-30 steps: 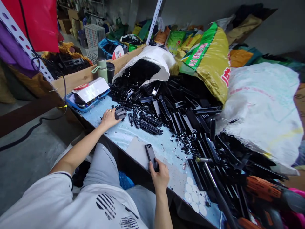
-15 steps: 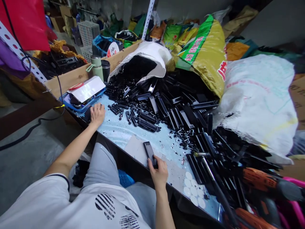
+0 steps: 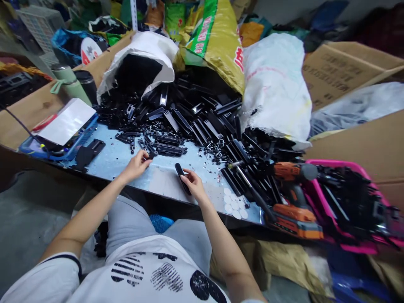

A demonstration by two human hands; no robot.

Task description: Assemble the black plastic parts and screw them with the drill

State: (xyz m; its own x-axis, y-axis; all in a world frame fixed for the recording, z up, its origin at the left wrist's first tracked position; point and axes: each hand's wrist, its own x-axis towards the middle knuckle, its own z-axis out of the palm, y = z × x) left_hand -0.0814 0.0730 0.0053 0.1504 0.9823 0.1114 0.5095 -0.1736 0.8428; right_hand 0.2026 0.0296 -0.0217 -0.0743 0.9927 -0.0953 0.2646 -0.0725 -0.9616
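Observation:
My right hand [image 3: 193, 182] grips a long, narrow black plastic part [image 3: 182, 178], thumb and fingers on its sides, tilted over a grey sheet [image 3: 162, 182] at the table's front. To the left, my left hand [image 3: 136, 165] pinches a small black part [image 3: 152, 154] at the near edge of a group of small black pieces. The exact shape of that piece is partly hidden by the fingertips. Just behind lie stacked black parts [image 3: 170, 149] and loose metal screws or pins [image 3: 214, 155].
A blue tray [image 3: 23, 147] and flat black pieces [image 3: 89, 153] lie left. Green flask [image 3: 67, 80] stands behind. Open sacks [image 3: 274, 80] spill black parts. On the right are a hammer [image 3: 249, 179], white discs [image 3: 233, 204], an orange drill [image 3: 293, 202] and a pink basket [image 3: 322, 202].
My left hand has moved right, from flat black pieces beside the blue tray to the small parts. My right hand has turned its black part more edge-on. The view has swung right.

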